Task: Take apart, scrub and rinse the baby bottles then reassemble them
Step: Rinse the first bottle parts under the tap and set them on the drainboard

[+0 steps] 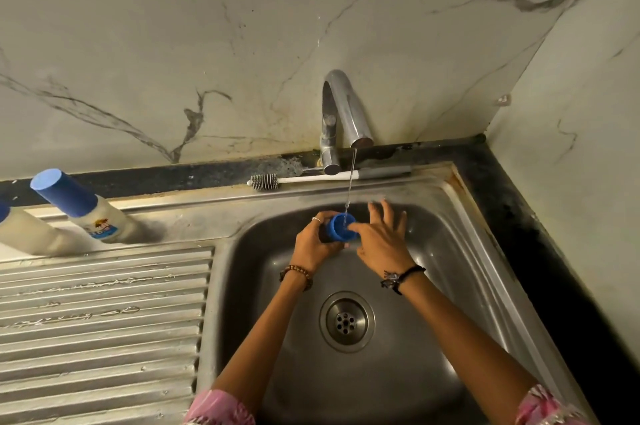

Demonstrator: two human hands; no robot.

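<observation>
The small round blue plastic cap [341, 226] sits under the thin water stream [349, 189], gripped round its side by the left hand [313, 244] fingers; the right hand [381, 241] fingers spread, thumb at its rim. Light, stiff, likely slippery wet: hold the ribbed wall.

Blue cap [341, 227] under the clear stream, held over a grey steel sink [460, 251]. Cream bottle [104, 222] with a blue lid [62, 192] on the ribbed silver drainboard [104, 320]. White-handled brush [301, 179], grey bristles. Pale wall [173, 44], dark marble veins. Pink patterned sleeves [218, 409], brown bead bracelet [298, 272], black wristband [401, 277].
</observation>
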